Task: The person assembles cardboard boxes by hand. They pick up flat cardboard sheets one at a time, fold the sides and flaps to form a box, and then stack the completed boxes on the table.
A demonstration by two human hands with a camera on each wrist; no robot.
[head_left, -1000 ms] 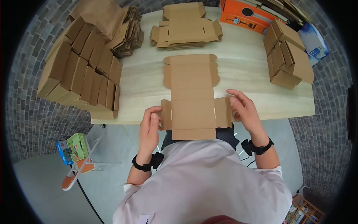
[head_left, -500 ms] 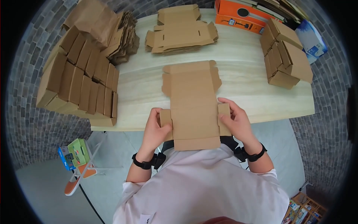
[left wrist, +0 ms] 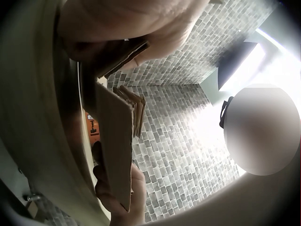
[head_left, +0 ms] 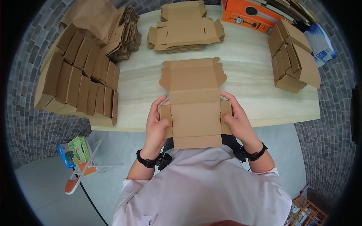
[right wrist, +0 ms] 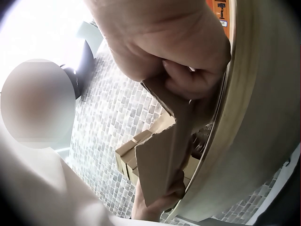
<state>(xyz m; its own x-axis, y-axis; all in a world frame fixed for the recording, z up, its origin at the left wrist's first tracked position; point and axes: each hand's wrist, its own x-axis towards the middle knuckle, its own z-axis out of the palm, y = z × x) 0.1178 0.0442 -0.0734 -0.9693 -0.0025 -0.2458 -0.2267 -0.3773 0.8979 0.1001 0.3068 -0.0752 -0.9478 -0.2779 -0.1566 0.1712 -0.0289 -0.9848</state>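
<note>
An unfolded brown cardboard box blank (head_left: 197, 119) extends over the table's front edge toward the person's body in the head view. The left hand (head_left: 154, 123) grips its left side flap (head_left: 166, 113), the thumb on top and the fingers behind the cardboard. On the opposite side the right hand (head_left: 239, 121) holds the right side flap (head_left: 226, 107) in the same way. Both side flaps are folded over, narrower than the panel between them. The lid panel (head_left: 193, 77) lies out over the table. In the right wrist view, the front flap (right wrist: 160, 160) stands at an angle to the side flap.
Assembled boxes (head_left: 79, 81) stand in rows on the left of the table (head_left: 139, 86). A stack of flat blanks (head_left: 184, 32) lies at the back. More boxes (head_left: 290, 56) and an orange carton (head_left: 247, 17) are at the right. A folding chair (head_left: 88, 167) stands on the floor.
Both hands have moved inward from the outer edges, folding the side flaps over, and now grip them with thumbs on top. Since half a second ago, the blank's near part has shifted slightly away from the body.
</note>
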